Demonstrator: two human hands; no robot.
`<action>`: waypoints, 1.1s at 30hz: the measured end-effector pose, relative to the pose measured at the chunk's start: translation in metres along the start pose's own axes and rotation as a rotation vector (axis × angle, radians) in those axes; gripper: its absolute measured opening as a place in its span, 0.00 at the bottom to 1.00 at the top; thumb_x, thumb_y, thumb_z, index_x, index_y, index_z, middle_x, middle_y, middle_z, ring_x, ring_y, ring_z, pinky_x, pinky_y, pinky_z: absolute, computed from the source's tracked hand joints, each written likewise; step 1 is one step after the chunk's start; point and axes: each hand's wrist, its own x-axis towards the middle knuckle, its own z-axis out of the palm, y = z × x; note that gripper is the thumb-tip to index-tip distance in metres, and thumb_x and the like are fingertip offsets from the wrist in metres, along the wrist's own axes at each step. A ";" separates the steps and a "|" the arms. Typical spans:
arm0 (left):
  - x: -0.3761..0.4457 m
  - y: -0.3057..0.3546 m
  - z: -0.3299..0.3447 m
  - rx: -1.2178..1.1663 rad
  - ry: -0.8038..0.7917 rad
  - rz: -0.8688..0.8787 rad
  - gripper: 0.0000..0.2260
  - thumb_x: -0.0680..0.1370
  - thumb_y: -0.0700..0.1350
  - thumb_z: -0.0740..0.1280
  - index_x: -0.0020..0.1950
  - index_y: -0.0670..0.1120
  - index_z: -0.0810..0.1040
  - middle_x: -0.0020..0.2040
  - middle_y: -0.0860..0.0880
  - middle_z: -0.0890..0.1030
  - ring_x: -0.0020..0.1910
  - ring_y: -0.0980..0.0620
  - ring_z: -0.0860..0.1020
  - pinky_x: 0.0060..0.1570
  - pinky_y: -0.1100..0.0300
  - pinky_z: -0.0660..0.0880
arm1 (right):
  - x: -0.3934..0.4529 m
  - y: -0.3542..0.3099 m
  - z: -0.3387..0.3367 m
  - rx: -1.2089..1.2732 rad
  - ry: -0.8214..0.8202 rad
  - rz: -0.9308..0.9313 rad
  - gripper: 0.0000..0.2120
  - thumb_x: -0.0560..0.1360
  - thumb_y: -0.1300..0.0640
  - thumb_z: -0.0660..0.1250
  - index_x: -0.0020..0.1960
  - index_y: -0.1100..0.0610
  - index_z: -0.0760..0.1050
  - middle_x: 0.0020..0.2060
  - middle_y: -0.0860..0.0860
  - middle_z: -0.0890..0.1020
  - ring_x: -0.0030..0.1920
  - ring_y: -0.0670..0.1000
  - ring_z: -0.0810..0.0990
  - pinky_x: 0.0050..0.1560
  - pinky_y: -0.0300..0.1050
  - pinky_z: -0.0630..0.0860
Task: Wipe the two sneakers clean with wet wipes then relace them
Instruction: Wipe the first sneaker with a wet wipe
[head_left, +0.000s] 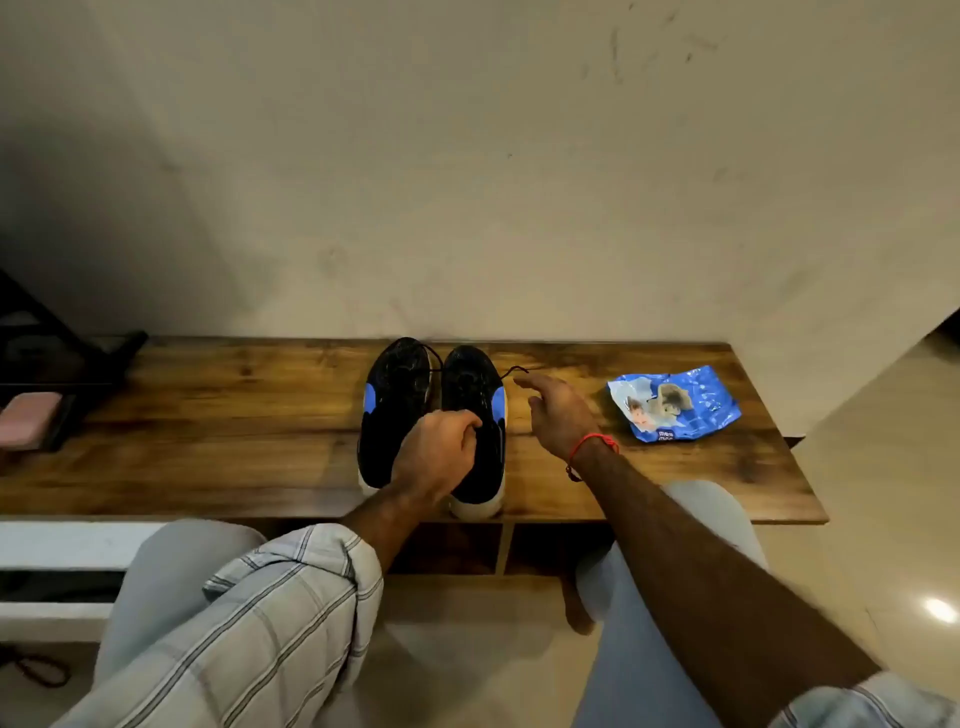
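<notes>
Two black sneakers with blue side patches and white soles stand side by side on the wooden bench (208, 415), toes toward the wall: the left sneaker (392, 400) and the right sneaker (475, 384). My left hand (439, 454) rests over the right sneaker's opening, fingers curled and pinching its black lace. A loose end of the black lace (514, 370) lies beside the right sneaker's toe. My right hand (558, 415) hovers just right of that sneaker, fingers relaxed and spread, fingertips near the lace end. A blue wet wipes pack (691, 410) with a dirty used wipe (667, 402) on it lies further right.
The bench stands against a plain wall. A pink pad (31, 418) on a dark tray sits at the far left, beside a dark frame (52, 338). My knees are below the bench's front edge. Tiled floor lies to the right.
</notes>
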 end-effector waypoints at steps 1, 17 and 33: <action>0.006 0.004 0.004 0.008 -0.034 -0.049 0.11 0.83 0.47 0.62 0.60 0.49 0.82 0.53 0.48 0.84 0.52 0.49 0.82 0.52 0.50 0.81 | 0.006 0.002 0.001 0.007 -0.018 0.014 0.19 0.80 0.67 0.58 0.67 0.56 0.76 0.64 0.53 0.79 0.65 0.53 0.76 0.63 0.43 0.72; 0.064 -0.003 0.005 -0.274 -0.354 -0.398 0.07 0.79 0.48 0.72 0.47 0.46 0.78 0.48 0.48 0.82 0.48 0.49 0.81 0.42 0.57 0.78 | 0.069 0.050 -0.015 0.042 -0.068 0.039 0.11 0.78 0.64 0.66 0.58 0.57 0.82 0.45 0.49 0.84 0.44 0.46 0.79 0.52 0.39 0.75; 0.069 -0.008 0.006 -0.453 -0.318 -0.448 0.24 0.80 0.45 0.71 0.75 0.45 0.70 0.69 0.46 0.77 0.67 0.46 0.77 0.62 0.58 0.71 | 0.068 0.194 -0.089 -0.497 0.027 0.599 0.14 0.76 0.57 0.67 0.60 0.47 0.80 0.62 0.57 0.79 0.62 0.63 0.76 0.63 0.54 0.73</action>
